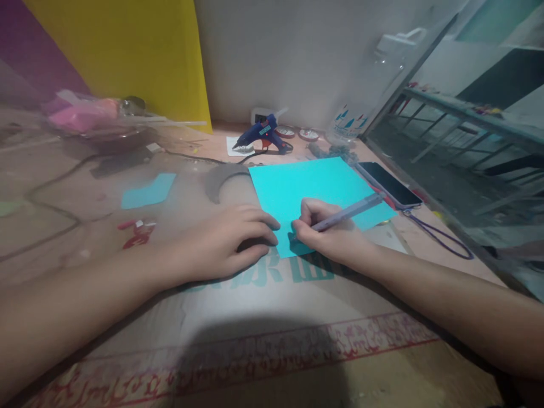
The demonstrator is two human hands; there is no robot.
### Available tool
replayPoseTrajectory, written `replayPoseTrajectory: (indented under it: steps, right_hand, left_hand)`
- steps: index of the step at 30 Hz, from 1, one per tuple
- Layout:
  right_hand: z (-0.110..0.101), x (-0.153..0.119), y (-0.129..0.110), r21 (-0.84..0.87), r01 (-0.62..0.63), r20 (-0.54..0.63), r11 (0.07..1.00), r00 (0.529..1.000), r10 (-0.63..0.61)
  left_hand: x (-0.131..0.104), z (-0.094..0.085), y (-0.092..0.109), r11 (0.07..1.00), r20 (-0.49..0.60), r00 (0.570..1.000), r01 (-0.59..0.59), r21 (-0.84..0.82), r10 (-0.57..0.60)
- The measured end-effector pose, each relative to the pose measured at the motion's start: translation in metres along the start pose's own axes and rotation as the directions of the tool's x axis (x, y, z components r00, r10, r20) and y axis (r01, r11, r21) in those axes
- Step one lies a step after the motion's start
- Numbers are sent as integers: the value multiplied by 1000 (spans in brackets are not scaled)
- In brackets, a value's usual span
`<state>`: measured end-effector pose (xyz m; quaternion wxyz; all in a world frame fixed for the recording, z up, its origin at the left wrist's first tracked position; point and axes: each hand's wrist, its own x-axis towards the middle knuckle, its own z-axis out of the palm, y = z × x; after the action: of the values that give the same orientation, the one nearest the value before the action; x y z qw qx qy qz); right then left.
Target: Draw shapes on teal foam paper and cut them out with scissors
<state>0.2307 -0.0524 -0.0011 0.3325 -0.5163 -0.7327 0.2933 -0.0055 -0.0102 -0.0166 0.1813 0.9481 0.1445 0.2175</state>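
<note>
A bright turquoise sheet of paper (306, 187) lies on the table in front of me. My right hand (325, 226) is closed around a slim greyish pen (348, 212), its lower end near the sheet's front part. The pen tip itself is hard to make out beside the fingers. My left hand (242, 235) lies flat with its fingers stretched out, the fingertips at the sheet's left edge. A dark grey crescent-shaped cutout (219, 180) rests just left of the sheet, partly next to its corner.
Behind the sheet stands a blue glue gun (261, 133) with a cord. A phone (389, 184) with a strap lies right, near the table edge. A clear plastic bottle (351, 119) stands at the back. Left are a blue paper scrap (148, 191), red bits (138, 232) and a pink bundle (85, 113).
</note>
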Motion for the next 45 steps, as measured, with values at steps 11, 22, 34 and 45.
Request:
replayPoseTrajectory:
  steps: [11,22,34,45]
  right_hand:
    - [-1,-1,2,-22,16,12,1000,1000,-15]
    - [-2,-2,1,9,23,42,1000,999,-24]
    - [-3,-1,-2,34,-6,-60,999,998,8]
    - [3,1,4,19,11,30,1000,999,-12]
  left_hand:
    - [1,0,0,1000,1,1000,6,3,-6]
    - [0,0,0,1000,5,1000,7,0,-7]
    - [1,-1,1,1000,15,1000,22,-7,-22]
    - [0,1,-1,1000,3,1000,0,-2,0]
